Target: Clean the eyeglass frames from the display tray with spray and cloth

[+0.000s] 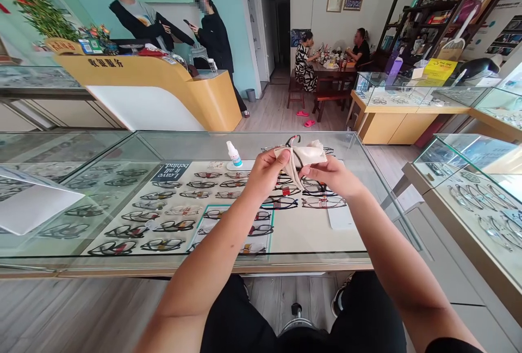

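Above a glass display counter, both my hands work with a cream cleaning cloth (pixel 313 155) wrapped about a pair of eyeglasses (pixel 294 139). One dark temple with a reddish tip sticks up from the folds; most of the frame is hidden. My left hand (pixel 267 171) pinches the cloth and glasses on the left, thumb on top. With closed fingers, my right hand (pixel 331 175) grips the cloth on the right, near a dark part of the frame. Left of my hands, a small white spray bottle (pixel 234 154) stands upright on the glass top.
Rows of eyeglasses (pixel 161 245) lie inside the counter (pixel 310 262) under me. At the left is a white folded panel (pixel 36 200). More showcases (pixel 460 173) flank the right. Two people stand by a yellow reception desk (pixel 163 73); two sit at a table (pixel 336 68).
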### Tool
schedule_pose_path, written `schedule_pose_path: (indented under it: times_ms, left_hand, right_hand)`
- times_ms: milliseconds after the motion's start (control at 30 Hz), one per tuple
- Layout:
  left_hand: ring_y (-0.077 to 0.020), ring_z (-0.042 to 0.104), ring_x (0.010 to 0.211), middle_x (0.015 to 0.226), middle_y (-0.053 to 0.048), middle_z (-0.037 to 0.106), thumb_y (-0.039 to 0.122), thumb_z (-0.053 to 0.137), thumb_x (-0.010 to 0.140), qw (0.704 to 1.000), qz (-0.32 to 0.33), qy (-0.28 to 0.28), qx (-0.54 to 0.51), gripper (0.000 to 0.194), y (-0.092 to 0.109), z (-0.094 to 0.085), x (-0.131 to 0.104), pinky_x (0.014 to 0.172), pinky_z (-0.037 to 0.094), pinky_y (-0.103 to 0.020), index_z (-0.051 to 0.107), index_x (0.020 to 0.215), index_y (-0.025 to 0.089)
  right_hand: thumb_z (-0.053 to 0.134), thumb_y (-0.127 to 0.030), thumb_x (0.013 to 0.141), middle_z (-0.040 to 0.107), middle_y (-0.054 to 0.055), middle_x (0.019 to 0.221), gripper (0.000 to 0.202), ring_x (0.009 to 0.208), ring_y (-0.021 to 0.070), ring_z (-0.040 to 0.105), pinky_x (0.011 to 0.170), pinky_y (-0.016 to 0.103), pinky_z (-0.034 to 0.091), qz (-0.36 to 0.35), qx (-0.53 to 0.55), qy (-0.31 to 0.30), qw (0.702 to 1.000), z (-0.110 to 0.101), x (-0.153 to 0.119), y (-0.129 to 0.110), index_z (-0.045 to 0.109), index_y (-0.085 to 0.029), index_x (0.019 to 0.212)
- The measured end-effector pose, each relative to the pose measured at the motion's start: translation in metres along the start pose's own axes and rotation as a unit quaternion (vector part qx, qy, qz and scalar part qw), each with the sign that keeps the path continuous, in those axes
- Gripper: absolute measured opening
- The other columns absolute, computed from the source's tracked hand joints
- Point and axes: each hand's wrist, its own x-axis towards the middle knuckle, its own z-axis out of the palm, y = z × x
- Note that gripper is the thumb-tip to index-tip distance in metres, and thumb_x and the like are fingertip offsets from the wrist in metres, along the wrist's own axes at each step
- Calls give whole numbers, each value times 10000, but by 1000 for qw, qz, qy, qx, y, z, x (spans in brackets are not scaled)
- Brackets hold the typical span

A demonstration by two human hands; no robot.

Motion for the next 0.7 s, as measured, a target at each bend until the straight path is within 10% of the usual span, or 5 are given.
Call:
schedule_pose_path:
  times_ms: [233, 533, 700]
  left_hand:
    - [-175, 675, 750, 914, -28, 780, 662, 1025, 760, 998, -18, -60, 7, 615, 8, 2, -3, 666, 534, -287, 770, 1086, 208]
    - [-94, 482, 506, 639, 46, 550, 733, 828, 967, 992, 95, 72, 51, 568, 1, 17, -5, 482, 390, -245, 654, 841, 208]
    - [-134, 567, 606, 716, 5, 609, 713, 850, 956, 996, 55, -57, 31, 550, 0, -7, 1, 556, 475, -259, 702, 867, 190]
  right_hand:
    - [851, -766, 925, 525, -18, 648, 560, 622, 140, 322, 596, 327, 302, 49, 36, 40, 997, -9, -4, 18, 880, -207, 901]
    - [846, -779, 928, 613, 13, 741, 601, 718, 155, 433, 698, 330, 349, -3, 59, 43, 997, 20, -3, 19, 868, -179, 885]
    - [865, -737, 932, 541, -10, 674, 555, 668, 145, 371, 646, 329, 287, 20, 63, 44, 997, 4, -5, 19, 867, -187, 858]
